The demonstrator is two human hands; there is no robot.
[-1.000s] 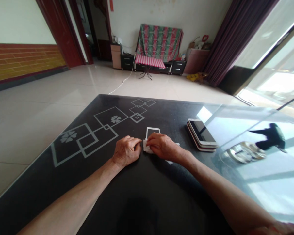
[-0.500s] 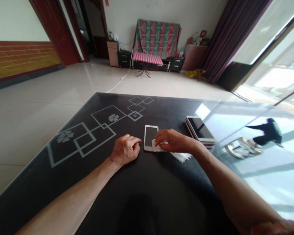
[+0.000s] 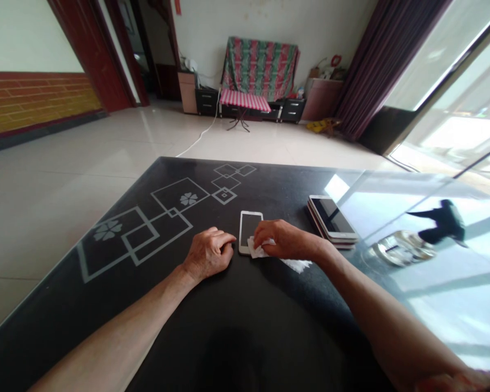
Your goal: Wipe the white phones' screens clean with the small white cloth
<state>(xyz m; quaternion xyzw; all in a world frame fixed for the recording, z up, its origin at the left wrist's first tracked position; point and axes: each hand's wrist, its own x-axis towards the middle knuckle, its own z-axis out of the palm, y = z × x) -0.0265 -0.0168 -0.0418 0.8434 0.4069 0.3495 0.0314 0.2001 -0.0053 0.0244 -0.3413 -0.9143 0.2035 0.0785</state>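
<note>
A white phone (image 3: 249,226) lies face up on the black glass table (image 3: 237,321). My right hand (image 3: 283,240) is curled on a white tissue (image 3: 258,251) and presses it against the phone's lower right corner. More of the tissue (image 3: 298,264) trails out on the table under my wrist. My left hand (image 3: 209,253) rests as a loose fist just left of the phone, fingertips close to its lower left edge.
A stack of phones (image 3: 332,220) lies right of my right hand. A glass ashtray (image 3: 403,252) sits further right in the bright window reflection. Printed squares (image 3: 155,218) mark the table's left part. Tiled floor and a covered cabinet (image 3: 261,68) lie beyond.
A second ago my right hand with the tissue covered the phone's lower half. It then slid right and uncovered the screen, and now has drifted slightly back left. My left hand stayed put.
</note>
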